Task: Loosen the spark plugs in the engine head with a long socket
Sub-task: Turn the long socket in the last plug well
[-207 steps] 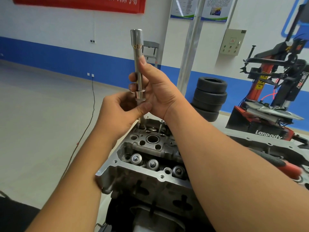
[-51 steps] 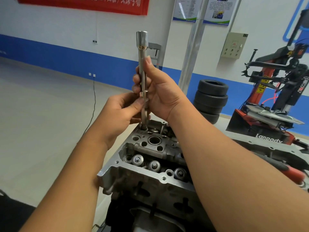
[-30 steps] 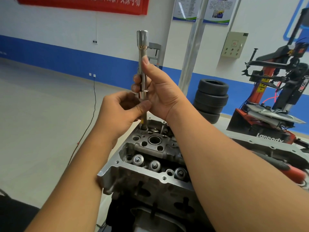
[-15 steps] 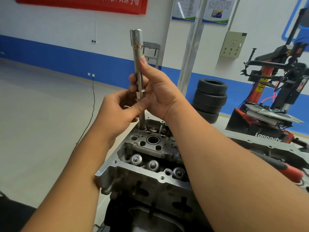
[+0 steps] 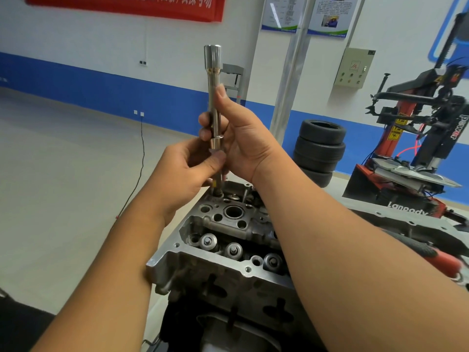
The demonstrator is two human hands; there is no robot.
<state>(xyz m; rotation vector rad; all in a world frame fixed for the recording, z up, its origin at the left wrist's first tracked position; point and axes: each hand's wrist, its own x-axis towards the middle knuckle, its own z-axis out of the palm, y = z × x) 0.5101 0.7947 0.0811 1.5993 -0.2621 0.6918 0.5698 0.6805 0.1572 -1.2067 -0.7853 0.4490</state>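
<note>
Both hands are wrapped on the socket [image 5: 214, 97]: right hand [image 5: 243, 141] curled round the upper shaft, left hand [image 5: 187, 166] pinching just under it. Versus a second ago the left thumb's shifted along the shaft (looks like hand-spinning), so the plug's probably breaking free. Tip sits below the hands in the head [image 5: 228, 240], far well.

Upright steel long socket [image 5: 214, 97] in engine head [image 5: 223, 240]
</note>
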